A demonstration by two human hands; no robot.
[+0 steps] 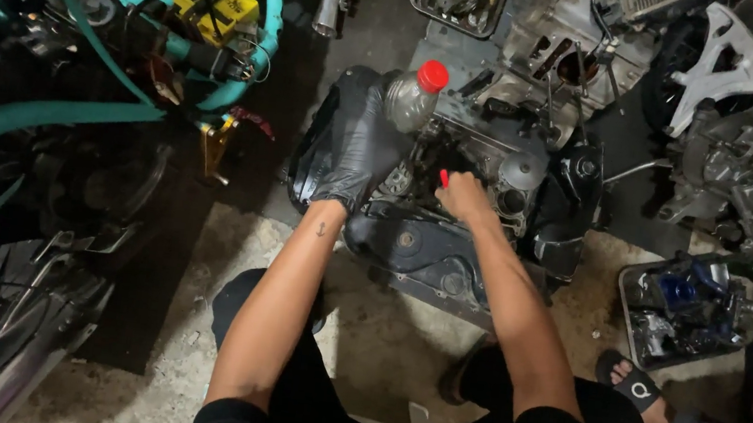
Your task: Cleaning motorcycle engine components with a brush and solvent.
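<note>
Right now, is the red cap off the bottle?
No: the red cap sits on the plastic bottle, which the gloved left hand grips over the engine.

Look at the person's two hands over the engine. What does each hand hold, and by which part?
The gloved left hand grips a clear bottle around its body, below the red cap. The bare right hand pinches a small red-handled tool by its handle.

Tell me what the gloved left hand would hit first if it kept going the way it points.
The left hand points away from the person, and it probably meets the clear bottle with the red cap first, at its fingertips. Depth is unclear; they may already touch.
</note>
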